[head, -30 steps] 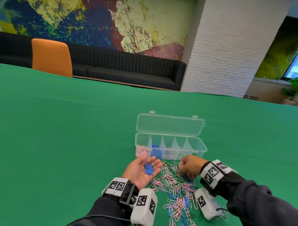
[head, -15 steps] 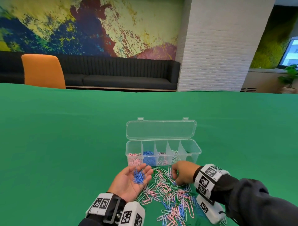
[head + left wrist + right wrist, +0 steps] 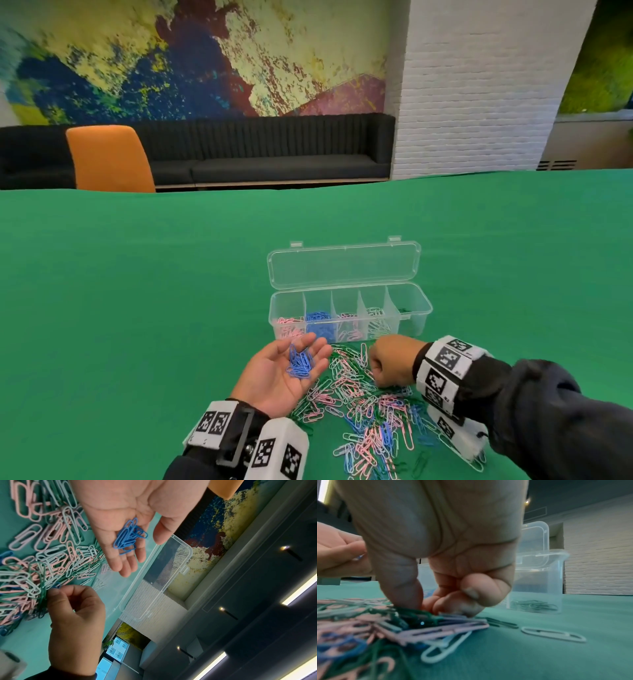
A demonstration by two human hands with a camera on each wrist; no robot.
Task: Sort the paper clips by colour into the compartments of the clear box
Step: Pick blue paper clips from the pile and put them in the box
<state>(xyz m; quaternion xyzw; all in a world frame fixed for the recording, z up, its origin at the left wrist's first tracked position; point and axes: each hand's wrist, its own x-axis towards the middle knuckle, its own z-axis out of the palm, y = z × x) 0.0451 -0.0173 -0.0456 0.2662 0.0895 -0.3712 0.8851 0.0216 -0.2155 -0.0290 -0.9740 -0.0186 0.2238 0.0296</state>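
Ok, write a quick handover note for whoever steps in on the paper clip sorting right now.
Left hand: palm up, open, carrying a bunch of blue clips.
Right hand: fingers curled down into the mixed pile, picking; what it pinches is unclear.
Clear box: lid open, behind the pile. From the left: pink, blue, pink-looking, pale, dark green clips.
Done: some clips of each colour sorted.
Left: drop the blue bunch into the blue compartment, then sort the remaining pile.
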